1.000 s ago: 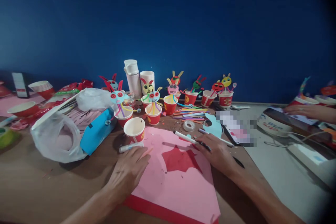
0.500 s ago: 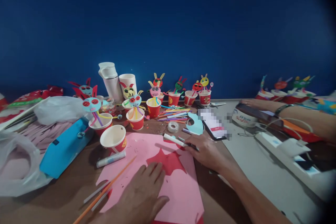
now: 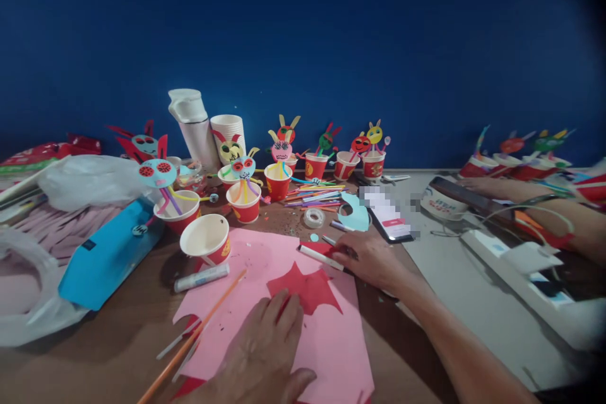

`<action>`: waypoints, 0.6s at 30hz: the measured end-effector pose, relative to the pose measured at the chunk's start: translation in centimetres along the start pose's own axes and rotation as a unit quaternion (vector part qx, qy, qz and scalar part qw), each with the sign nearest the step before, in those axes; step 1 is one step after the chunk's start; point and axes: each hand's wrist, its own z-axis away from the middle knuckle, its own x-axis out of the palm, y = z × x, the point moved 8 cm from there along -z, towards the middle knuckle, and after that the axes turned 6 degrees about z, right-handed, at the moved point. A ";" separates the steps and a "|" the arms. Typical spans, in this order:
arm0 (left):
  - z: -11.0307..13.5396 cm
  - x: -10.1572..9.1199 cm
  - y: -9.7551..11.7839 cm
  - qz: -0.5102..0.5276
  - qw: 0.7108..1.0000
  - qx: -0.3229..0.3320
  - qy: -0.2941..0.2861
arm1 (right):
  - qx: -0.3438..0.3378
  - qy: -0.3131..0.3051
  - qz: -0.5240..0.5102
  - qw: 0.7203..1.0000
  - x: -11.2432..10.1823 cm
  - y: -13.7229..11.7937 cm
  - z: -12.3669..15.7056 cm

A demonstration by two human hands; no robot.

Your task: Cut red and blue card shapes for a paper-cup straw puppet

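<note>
My left hand (image 3: pixel 258 353) lies flat on a pink paper sheet (image 3: pixel 326 344), fingers spread, touching the lower edge of a red star shape (image 3: pixel 305 287). My right hand (image 3: pixel 367 260) rests at the sheet's upper right and grips a white marker pen (image 3: pixel 319 257), its tip pointing left. An orange straw (image 3: pixel 199 325) lies across the sheet's left side, with thin pale straws beside it. Above the sheet are a white glue stick (image 3: pixel 201 278) and a red paper cup (image 3: pixel 204 241) tilted on its side.
Cup figures with paper faces stand along the blue wall, beside a white flask (image 3: pixel 192 129). A blue paper packet (image 3: pixel 108 252) and plastic bag (image 3: pixel 89 182) lie left. A tape roll (image 3: pixel 314 218) and phone (image 3: pixel 386 218) sit ahead. Another person's arm (image 3: pixel 544 214) reaches in right, past a power strip (image 3: pixel 511 271).
The view has swung left. My left hand has slid down the pink sheet, and an orange straw and pale straws now lie at the sheet's left side. My right hand keeps the marker.
</note>
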 end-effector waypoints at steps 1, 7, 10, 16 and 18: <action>0.1 0.0 0.0 0.005 1.000 -0.006 -0.015 | 0.007 0.014 0.018 1.000 -0.2 0.2 -0.5; 0.3 -0.2 0.4 0.017 0.998 -0.017 -0.049 | 0.046 0.029 0.098 0.994 0.4 1.2 -4.0; 0.5 0.1 0.6 0.020 0.997 -0.021 -0.068 | 0.048 0.017 0.112 0.992 1.4 1.2 -5.1; 0.7 0.5 0.7 0.028 0.996 -0.034 -0.084 | 0.048 0.018 0.124 0.991 3.1 1.0 -5.6; 0.8 0.6 0.7 0.025 0.996 -0.032 -0.077 | 0.050 0.024 0.125 0.991 3.3 1.1 -5.7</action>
